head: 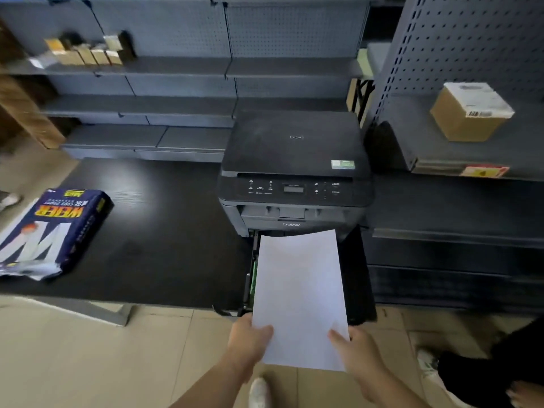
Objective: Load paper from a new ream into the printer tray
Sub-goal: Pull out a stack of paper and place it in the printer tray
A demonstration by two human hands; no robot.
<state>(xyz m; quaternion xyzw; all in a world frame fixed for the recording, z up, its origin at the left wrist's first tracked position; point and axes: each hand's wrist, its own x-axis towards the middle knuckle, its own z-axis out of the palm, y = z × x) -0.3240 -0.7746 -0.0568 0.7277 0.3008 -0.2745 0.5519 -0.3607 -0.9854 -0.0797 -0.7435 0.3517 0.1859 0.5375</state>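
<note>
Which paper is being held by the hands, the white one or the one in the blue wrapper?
The white paper stack, held by the left hand and right hand over the open printer tray. The blue-wrapped ream lies alone on the black table, untouched.

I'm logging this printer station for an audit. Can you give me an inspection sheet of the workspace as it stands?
Surface: dark table, mostly bare.
Job's things: printer with tray pulled out; paper stack held over it; opened ream lying at the table's left.
Clutter: nothing seen.
Hands: left hand and right hand grip the stack's near corners.
Cables: nothing seen.
Surroundings: grey shelving, small boxes upper left, cardboard box at right.
</note>
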